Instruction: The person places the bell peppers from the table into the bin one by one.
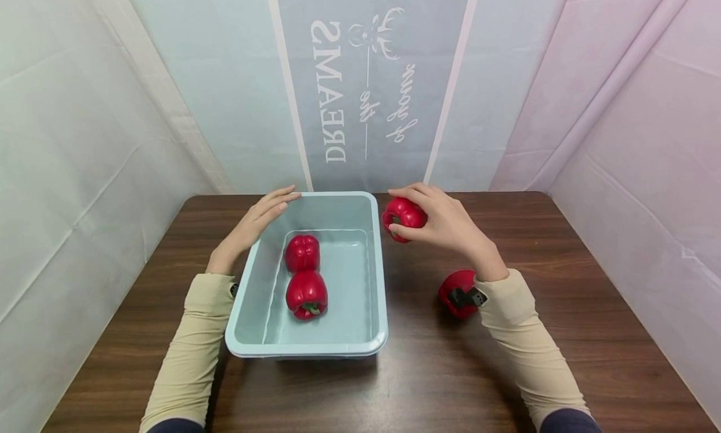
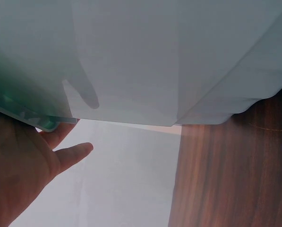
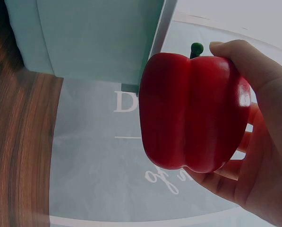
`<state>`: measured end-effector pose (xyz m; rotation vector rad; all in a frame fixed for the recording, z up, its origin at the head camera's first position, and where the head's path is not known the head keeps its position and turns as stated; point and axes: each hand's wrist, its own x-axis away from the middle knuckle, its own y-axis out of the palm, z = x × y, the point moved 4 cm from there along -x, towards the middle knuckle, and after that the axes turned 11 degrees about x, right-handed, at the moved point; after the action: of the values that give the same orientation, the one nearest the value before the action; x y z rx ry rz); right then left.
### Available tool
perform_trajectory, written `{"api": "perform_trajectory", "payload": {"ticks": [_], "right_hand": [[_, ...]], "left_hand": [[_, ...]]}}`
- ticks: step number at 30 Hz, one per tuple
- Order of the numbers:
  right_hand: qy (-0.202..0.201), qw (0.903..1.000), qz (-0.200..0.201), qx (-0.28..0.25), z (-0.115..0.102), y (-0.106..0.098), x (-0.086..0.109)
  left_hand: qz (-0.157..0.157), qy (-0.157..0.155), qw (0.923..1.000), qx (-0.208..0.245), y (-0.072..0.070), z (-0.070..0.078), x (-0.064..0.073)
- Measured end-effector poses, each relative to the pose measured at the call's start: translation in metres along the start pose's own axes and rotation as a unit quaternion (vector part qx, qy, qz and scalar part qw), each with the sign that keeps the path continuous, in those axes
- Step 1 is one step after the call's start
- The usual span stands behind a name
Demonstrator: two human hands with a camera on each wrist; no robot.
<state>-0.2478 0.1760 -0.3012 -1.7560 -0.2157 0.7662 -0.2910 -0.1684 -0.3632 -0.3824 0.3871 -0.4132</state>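
Height looks like the thing to mind: the glossy red bell pepper with a green stem (image 1: 408, 213) sits just outside the right rim of the pale blue rectangular plastic bin (image 1: 306, 349), near its far corner, so it likely needs a clear lift before crossing that edge. The grip of the right hand (image 1: 445, 223) is curled round the pepper, thumb near the stem, spread only as wide as the fruit. Its skin looks slick, so a steady, moderate squeeze should serve best. The left hand (image 1: 256, 223) lies with fingers straight at the far left of the rim, grasping nothing; light pressure there could stop the bin sliding on the dark brown wood-grain worktop (image 1: 428, 383). Inside, a rear red pepper (image 1: 302, 253) touches a front red pepper (image 1: 306, 289), so the bare floor to their right seems the best landing spot; lowering rather than dropping should limit rolling. Another red pepper (image 1: 457, 279) is on the worktop below the right wrist; a raised forearm would avoid knocking it.
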Motion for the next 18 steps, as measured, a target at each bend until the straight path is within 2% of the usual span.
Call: {"api": "perform_trajectory", "payload": {"ticks": [18], "right_hand": [[-0.008,0.9999,0.014,0.000,-0.0055,-0.0017,-0.0047]], "left_hand": [[0.003,0.004,1.0000,-0.005,-0.0003,-0.0030,-0.0012]]}}
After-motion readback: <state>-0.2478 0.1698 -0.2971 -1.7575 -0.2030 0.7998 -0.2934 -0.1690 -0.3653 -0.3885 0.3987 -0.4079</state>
